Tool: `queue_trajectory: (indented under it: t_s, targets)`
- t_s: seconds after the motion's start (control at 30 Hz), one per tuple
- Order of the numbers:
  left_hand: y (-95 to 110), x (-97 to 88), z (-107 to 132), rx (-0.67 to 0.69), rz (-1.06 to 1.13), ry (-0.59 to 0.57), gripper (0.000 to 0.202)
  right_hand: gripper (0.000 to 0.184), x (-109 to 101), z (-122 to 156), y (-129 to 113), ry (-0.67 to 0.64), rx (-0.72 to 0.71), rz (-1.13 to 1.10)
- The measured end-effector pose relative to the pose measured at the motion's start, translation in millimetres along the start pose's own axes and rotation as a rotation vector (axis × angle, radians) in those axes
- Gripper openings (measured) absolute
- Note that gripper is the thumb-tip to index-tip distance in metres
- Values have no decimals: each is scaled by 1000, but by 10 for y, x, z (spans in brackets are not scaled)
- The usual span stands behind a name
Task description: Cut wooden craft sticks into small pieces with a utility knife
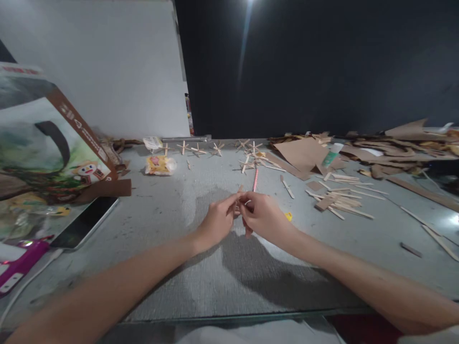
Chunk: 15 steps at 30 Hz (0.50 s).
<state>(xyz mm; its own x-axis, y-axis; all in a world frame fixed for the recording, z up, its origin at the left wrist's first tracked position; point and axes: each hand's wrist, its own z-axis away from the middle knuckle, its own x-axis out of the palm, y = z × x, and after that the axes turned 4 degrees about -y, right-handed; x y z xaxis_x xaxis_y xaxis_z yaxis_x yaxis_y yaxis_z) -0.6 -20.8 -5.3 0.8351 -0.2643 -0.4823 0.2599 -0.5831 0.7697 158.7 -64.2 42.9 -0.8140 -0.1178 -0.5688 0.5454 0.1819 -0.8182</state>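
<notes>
My left hand (pixel 219 219) and my right hand (pixel 267 215) meet above the middle of the table, fingers pinched together. Between the fingertips is a small light-brown wooden stick piece (pixel 241 188), mostly hidden by the fingers. Just beyond my right hand lies a pink striped pencil-like stick (pixel 255 180), its near end covered by the hand. A small yellow object (pixel 288 216) sits to the right of that hand. Several star shapes of crossed wooden sticks (pixel 217 149) stand along the back of the table.
Loose wooden sticks (pixel 346 200) lie in a pile at right, near brown cardboard (pixel 299 152) and a green-white glue tube (pixel 332 155). A phone (pixel 88 222), a large printed box (pixel 50 138) and a purple device (pixel 27 263) occupy the left. A yellow packet (pixel 160 165) lies farther back.
</notes>
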Motion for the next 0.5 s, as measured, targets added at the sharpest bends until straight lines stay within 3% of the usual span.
queue_trajectory:
  t_s: [0.17, 0.33, 0.5]
  targets:
    - [-50, 40, -30, -33, 51, -7, 38, 20, -56, -12, -26, -40, 45, 34]
    - [-149, -22, -92, -242, 136, 119, 32, 17, -29, 82, -83, -67, 58, -1]
    - [-136, -61, -94, -193, 305, -6, 40, 20, -142, 33, -32, 46, -30, 166]
